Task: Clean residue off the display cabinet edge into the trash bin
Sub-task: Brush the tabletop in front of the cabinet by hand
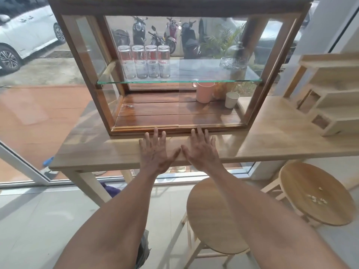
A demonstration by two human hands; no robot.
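Note:
A wooden display cabinet (85, 70) with glass sides stands on a light wooden table (93, 152). My left hand (155, 152) and my right hand (202, 150) lie flat on the table with fingers spread, thumbs nearly touching. Their fingertips reach the cabinet's lower front edge (132, 131). Neither hand holds anything. No residue shows clearly on that edge. A dark bag-like thing (142, 249) sits on the floor under my left forearm; I cannot tell if it is the trash bin.
Inside the cabinet, several upturned glasses (143, 62) stand on a glass shelf, with a pink cup (205, 92) and a white cup (231, 100) below. Two round stools (211, 216) (314, 193) stand at the right; the far one carries small crumbs. A stepped wooden rack (330, 94) occupies the table's right.

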